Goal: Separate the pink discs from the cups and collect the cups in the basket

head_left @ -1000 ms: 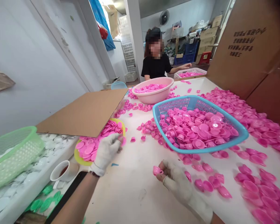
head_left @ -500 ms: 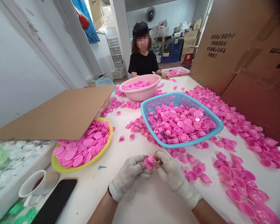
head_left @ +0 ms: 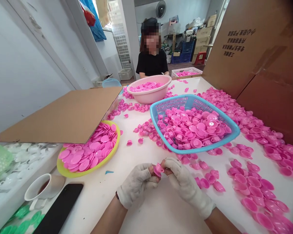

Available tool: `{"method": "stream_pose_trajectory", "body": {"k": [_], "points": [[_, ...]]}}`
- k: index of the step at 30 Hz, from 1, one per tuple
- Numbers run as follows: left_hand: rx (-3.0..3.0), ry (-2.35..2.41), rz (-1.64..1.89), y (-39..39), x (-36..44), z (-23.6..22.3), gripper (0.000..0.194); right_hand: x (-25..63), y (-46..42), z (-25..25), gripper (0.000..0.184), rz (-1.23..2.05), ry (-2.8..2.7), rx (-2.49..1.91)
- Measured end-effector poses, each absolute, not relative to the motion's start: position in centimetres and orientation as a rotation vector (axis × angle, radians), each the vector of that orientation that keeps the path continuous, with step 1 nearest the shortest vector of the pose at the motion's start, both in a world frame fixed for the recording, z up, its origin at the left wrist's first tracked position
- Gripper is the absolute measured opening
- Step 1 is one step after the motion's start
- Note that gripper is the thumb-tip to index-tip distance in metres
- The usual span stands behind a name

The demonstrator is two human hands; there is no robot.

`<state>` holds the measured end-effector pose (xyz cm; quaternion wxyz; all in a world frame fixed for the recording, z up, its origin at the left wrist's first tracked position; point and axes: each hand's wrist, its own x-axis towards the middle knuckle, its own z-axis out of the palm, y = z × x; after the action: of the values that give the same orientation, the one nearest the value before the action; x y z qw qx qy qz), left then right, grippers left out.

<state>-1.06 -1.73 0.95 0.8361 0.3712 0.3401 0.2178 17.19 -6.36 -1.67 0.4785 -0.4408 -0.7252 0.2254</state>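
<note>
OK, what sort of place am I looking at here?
Probably a small workshop for plastic toys or tableware: loose pink cups fill a blue basket, pink discs fill a yellow basin, and cartons stand stacked behind.

Our left hand, over the yellow basin a second ago, has come back beside our right hand, low in front of us. The pink cup, then pinched by the right hand alone, now sits between both sets of fingertips, against a pink disc. With our left forearm shifted, we see more of the black phone. The co-worker's outstretched arm has drawn in behind the pink basin.
</note>
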Motion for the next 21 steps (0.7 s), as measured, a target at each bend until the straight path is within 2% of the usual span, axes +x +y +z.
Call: {"method": "stream_pose_trajectory", "body": {"k": [6, 11, 15, 17, 21], "points": [[0.683, 0.789, 0.542, -2.4, -0.5, 0.6, 0.029, 17.2, -6.5, -0.3, 0.019, 0.720, -1.711, -1.209], [0.802, 0.772, 0.650, -2.9, 0.2, 0.1, 0.031, 16.6, -6.8, -0.7, 0.035, 0.756, -1.664, -1.272], [1.057, 0.910, 0.726, -3.3, 0.6, 0.0, 0.034, 16.4, -6.9, -0.8, 0.022, 0.702, -1.649, -1.252], [1.158, 0.948, 0.796, -3.4, 0.7, 0.3, 0.032, 16.4, -6.9, -0.5, 0.019, 0.676, -1.662, -1.219], [1.258, 0.903, 0.854, -3.7, 0.4, 1.0, 0.038, 16.4, -7.1, -0.2, 0.015, 0.716, -1.661, -1.201]]}}
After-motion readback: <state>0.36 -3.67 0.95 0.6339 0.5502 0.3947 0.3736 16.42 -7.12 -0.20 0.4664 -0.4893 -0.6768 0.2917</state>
